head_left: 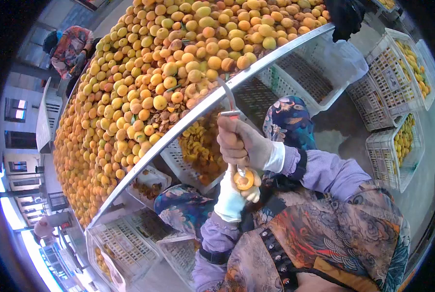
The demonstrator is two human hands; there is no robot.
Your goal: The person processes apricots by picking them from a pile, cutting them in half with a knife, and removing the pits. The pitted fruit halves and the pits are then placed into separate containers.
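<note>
My right hand (243, 142) is closed in a fist around a metal pitting tool (230, 114). Part of its handle shows above the fist, and its silver end reaches down to the fruit. Just below, my left hand (250, 192) grips an apricot (244, 180) whose cut, hollowed face is turned up. White cuffs cover both wrists, over purple sleeves. Beyond the hands, a large heap of whole apricots (144, 87) lies on a metal-edged table (178, 129). Under that edge, a white crate (171, 155) holds cut apricot pieces (198, 146).
White plastic crates with apricots (390, 80) are stacked at the right. More crates (125, 241) stand at lower left. A small bin (151, 177) with dark bits sits below the table edge. Another person (71, 51) works at the far left; a black glove (346, 19) shows top right.
</note>
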